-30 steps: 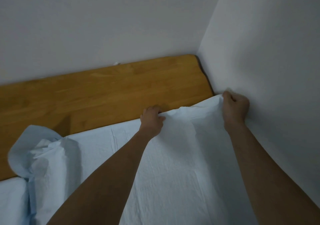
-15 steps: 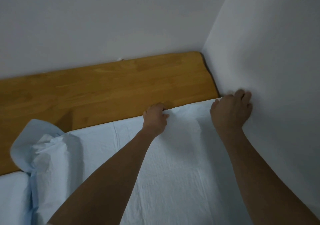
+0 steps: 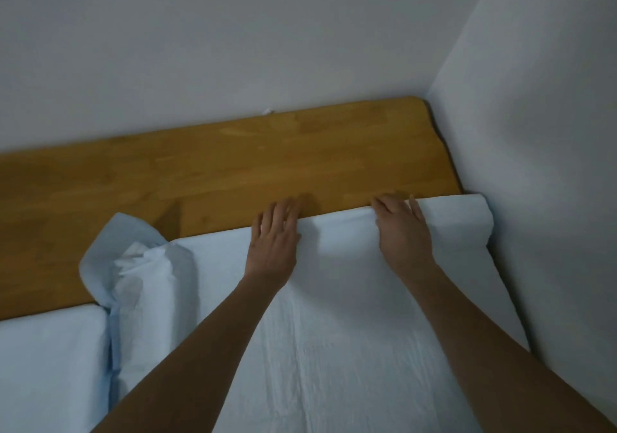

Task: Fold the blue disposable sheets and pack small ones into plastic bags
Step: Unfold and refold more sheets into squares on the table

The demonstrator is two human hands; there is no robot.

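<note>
Left hand [image 3: 273, 239] lies flat, palm down, fingers straight and spread a little, pressing on the far edge of the blue disposable sheet [image 3: 334, 332] where that edge meets the wooden headboard [image 3: 217, 172]; its fingertips reach just onto the wood. Right hand [image 3: 402, 229] also lies flat with fingers extended, pressing the same edge nearer the headboard's right end — neither hand grips or pinches anything. Both forearms run up from the bottom of the view across the sheet. The sheet is spread over the bed surface directly below the headboard, lightly creased, its far edge running along the headboard's lower line. At the headboard's right end the sheet's corner curves over in a rounded fold [image 3: 467, 222], touching the side wall [image 3: 551, 165]. Toward the headboard's left half, a bunched, crumpled portion of blue sheet [image 3: 133, 259] stands up against the wood. Below and left of that bunch lies a flatter pale layer [image 3: 50, 366] — whether it is a separate sheet cannot be told. The back wall [image 3: 233, 48] rises above the headboard.
</note>
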